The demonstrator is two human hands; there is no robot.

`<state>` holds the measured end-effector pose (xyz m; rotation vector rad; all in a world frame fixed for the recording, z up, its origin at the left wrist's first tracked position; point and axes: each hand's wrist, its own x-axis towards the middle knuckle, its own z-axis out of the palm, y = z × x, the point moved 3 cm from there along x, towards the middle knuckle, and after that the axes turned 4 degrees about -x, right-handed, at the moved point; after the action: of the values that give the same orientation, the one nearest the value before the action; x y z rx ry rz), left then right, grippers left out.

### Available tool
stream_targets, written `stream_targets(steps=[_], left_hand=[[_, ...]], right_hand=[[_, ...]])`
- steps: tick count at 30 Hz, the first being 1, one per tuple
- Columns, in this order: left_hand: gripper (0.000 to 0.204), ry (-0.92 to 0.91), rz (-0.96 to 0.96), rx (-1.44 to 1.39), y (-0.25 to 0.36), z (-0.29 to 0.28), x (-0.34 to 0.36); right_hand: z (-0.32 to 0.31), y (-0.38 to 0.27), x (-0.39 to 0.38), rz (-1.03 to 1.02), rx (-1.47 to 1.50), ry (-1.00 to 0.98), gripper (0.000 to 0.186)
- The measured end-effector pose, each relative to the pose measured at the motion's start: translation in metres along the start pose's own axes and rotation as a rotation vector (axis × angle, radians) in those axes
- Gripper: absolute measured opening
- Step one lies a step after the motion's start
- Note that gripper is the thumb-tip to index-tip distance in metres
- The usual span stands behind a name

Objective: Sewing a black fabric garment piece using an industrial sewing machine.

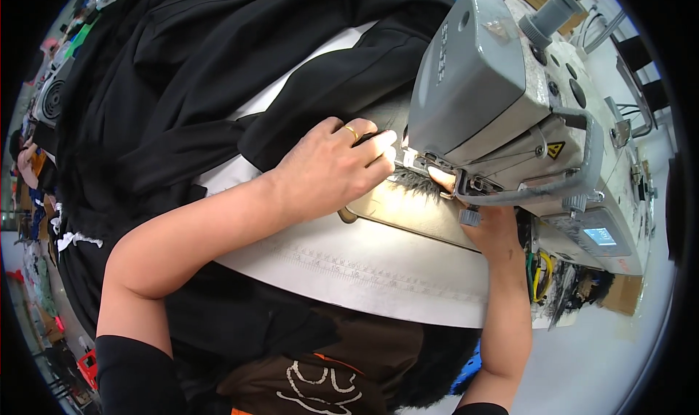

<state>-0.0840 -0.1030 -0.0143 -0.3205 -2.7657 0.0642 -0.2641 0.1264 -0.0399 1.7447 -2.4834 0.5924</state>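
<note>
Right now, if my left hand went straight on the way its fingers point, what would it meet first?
Probably the small metal parts under the sewing machine's head, just right of your left hand. Depth is unclear, so it might brush the dark fuzzy trim first.

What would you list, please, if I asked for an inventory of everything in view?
Sewing machine: 1, grey and off-white, upper right
Screen: 1, lit blue, on the machine
Fabric: 1 heap, black, upper left
Furry strip: 1, dark grey, below the machine
Worktable: 1, white, centre
Printed cloth: 1, brown, lower centre
Cable: at least 1, yellow, right
Cardboard: at least 1, brown, right
Clutter: uncounted, mixed colours, far left
Ring: 1, gold, centre
Left hand: 1, bare, left of machine
Right hand: 1, bare, partly behind machine
</note>
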Motion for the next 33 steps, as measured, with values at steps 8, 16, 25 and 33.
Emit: stream_targets(steps=[8, 16, 25, 33], left_hand=[[0.017, 0.095, 0.015, 0.008, -0.004, 0.004, 0.004], [0.014, 0.180, -0.016, 0.028, 0.000, 0.017, 0.016], [0.020, 0.138, -0.005, 0.078, 0.000, 0.012, 0.011], [0.018, 0.123, -0.036, 0.038, 0.003, 0.011, 0.013]], right_hand=[[0.015, 0.022, -0.005, 0.110, -0.147, -0.113, 0.032], [0.015, 0.055, -0.022, -0.158, -0.480, -0.028, 0.045], [0.026, 0.069, -0.026, 0.252, 0.072, -0.162, 0.037], [0.028, 0.068, -0.033, -0.003, -0.510, -0.132, 0.037]])
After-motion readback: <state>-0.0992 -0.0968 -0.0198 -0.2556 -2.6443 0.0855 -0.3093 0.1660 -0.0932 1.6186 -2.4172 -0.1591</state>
